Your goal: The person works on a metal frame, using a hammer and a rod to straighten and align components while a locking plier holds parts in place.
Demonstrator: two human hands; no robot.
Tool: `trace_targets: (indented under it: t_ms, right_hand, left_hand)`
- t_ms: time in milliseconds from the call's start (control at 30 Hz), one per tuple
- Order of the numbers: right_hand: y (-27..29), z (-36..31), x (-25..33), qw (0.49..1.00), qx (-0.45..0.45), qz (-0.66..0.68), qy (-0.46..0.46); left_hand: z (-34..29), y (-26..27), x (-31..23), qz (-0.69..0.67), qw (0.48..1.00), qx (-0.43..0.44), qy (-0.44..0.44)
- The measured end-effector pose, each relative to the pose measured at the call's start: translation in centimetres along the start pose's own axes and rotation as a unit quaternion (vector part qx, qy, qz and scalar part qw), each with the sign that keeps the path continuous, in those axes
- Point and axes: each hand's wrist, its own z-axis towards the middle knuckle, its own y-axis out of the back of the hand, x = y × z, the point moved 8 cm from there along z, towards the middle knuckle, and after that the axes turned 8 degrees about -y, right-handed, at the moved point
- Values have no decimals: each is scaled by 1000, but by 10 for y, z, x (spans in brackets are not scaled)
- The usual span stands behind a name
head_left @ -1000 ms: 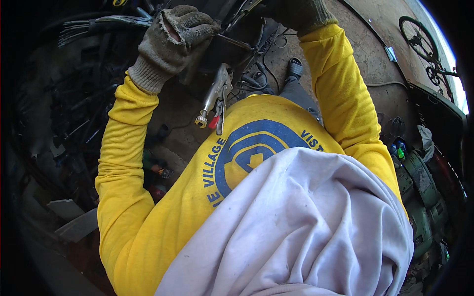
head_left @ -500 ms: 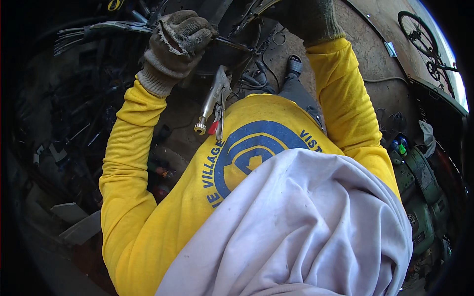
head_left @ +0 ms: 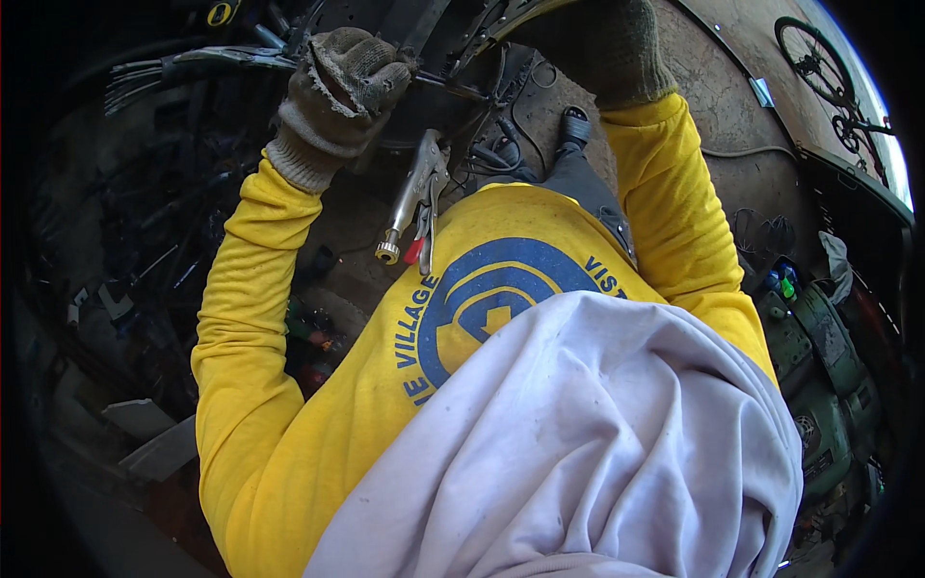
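Note:
My left hand (head_left: 349,89), in a worn, torn grey work glove, is closed at the upper left. Its fingers wrap round a bundle of thin metal rods (head_left: 145,82), whose spread ends point left. A thin bar (head_left: 453,89) runs on from the glove's right side toward dark metal parts. My right hand (head_left: 617,58), also gloved, is at the upper edge beside a curved metal strip (head_left: 511,29). Its fingers lie in shadow, so their grip is hidden. Below and between the hands, locking pliers (head_left: 416,197) with a brass-coloured end and red lever hang near my shirt.
Dark clutter of tools and parts fills the left side, with pale flat pieces (head_left: 159,448) low down. Cables (head_left: 520,125) lie near my sandalled foot (head_left: 575,127). At right are a bicycle (head_left: 819,72), a hose (head_left: 747,154) and green metal equipment (head_left: 814,361).
My right hand has come slightly down, toward me. The left hand has shifted a little downward, still closed round the rods. The locking pliers have hardly moved.

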Motion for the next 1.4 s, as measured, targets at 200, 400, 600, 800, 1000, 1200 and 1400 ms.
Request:
trace_targets:
  t_ms: [200,400,600,800,1000,1200,1400]
  right_hand:
    - [6,-11,6,966,-13,-145,215]
    - [-29,-7,-10,996,64,-39,41]
    - [-24,1,-5,998,34,-40,45]
    - [-39,8,-16,992,113,-21,47]
    - [-11,21,-19,997,52,-23,60]
    - [-3,24,-23,973,-167,-115,113]
    - [17,23,-24,946,-239,-209,69]
  left_hand:
    - [-4,-4,1,10,1000,4,-5]
    - [-7,-6,2,2,1000,-10,-6]
    - [-8,-5,2,5,1000,-16,0]
    - [-9,-6,2,2,1000,-9,-2]
    - [-13,-8,5,-6,1000,-27,-2]
    - [-14,-2,6,-24,1000,0,19]
    - [-12,-3,7,-23,1000,-7,5]
